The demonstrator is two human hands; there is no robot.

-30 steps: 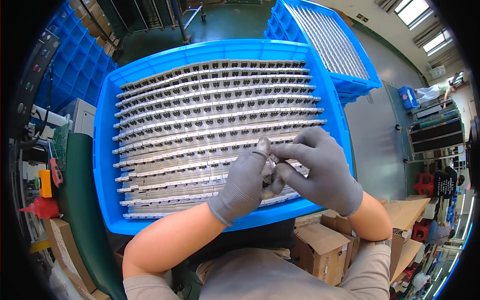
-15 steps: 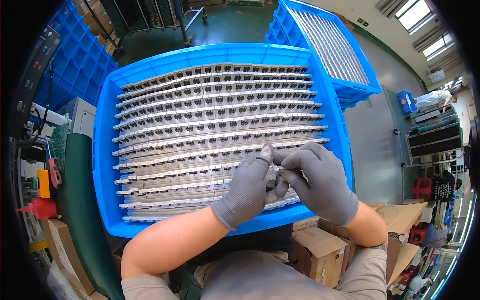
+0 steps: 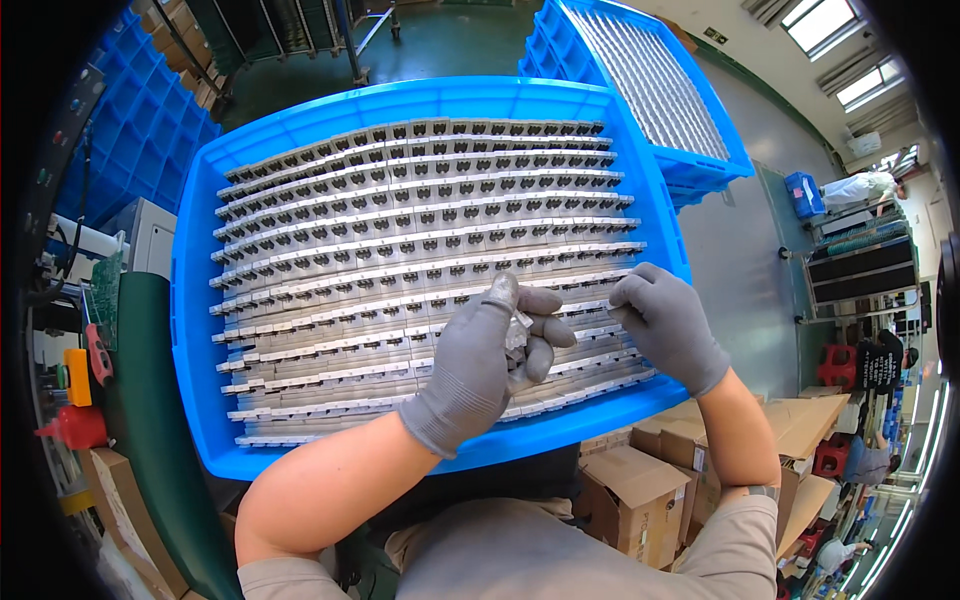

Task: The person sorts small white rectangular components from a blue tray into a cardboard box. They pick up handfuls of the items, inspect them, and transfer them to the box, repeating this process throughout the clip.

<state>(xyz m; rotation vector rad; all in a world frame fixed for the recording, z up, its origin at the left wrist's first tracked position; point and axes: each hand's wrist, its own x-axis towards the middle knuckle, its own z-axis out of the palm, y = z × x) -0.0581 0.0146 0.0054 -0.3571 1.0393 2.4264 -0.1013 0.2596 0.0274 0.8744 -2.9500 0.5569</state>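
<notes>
A large blue plastic bin (image 3: 390, 100) holds close rows of silvery metal parts (image 3: 375, 225) with small black pieces along them. Above its front half, my grey-gloved left hand (image 3: 470, 355) is cupped, fingers curled around several small shiny, silvery pieces (image 3: 517, 333). Over the right end of the rows is my gloved right hand (image 3: 668, 325), its thumb and fingertips pinched together near the parts. Whatever is between those fingertips, if anything, is too small to make out. The two hands are apart.
Another blue bin (image 3: 690, 165) of similar rows stands at the far right. Open cardboard boxes (image 3: 635, 495) sit near my right elbow. To the left are a dark green roll (image 3: 145, 400), a red-handled tool (image 3: 99, 355) and a red bottle (image 3: 80, 427).
My right hand has moved away from the left, rightward over the rows, its fingertips pinched. The left hand has shifted slightly left, and the pieces in it show more plainly.
</notes>
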